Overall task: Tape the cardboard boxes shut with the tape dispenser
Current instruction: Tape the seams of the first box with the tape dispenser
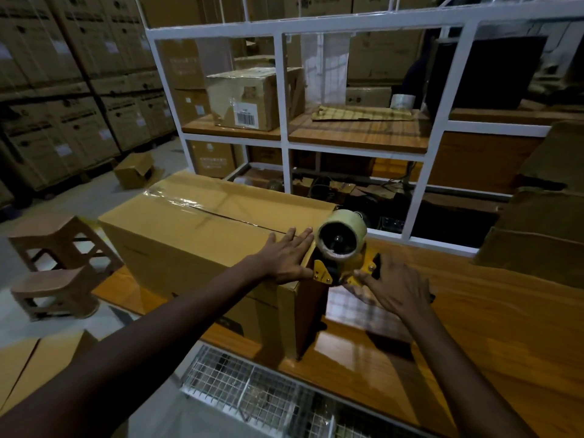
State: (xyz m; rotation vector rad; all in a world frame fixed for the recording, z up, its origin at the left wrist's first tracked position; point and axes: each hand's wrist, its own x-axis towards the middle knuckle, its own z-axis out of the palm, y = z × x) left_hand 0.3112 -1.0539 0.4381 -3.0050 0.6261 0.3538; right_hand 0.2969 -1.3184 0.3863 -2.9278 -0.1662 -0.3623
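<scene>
**Left hand flat on the box, dispenser at its right end**

At the far left you see stacked cartons (63, 90) along the wall, and below them two brown stools (60, 241) on the floor. A small open box (134, 170) lies on the floor behind them.

The cardboard box (189, 241) lies long on the wooden surface (474, 327), with its flaps closed. A shiny strip of clear tape (189, 202) runs along the top seam from the far left end toward you.

Your left hand (287, 259) lies flat on the top of the box at its near right end. Its grip is fully open: the fingers are straight, they press on the cardboard, and they hold nothing.

Just to the right of this hand, the tape dispenser (343, 248) stands at the end edge of the box, with its roll facing you and its yellow frame below.

Your right hand (392, 286) reaches the yellow frame from the right, and its fingertips touch it. The hand is blurred, so I cannot tell if its grip is closed around the frame.

Behind the surface stands a white rack (284, 90) with more boxes on its shelves and a roll of tape (403, 101).
</scene>
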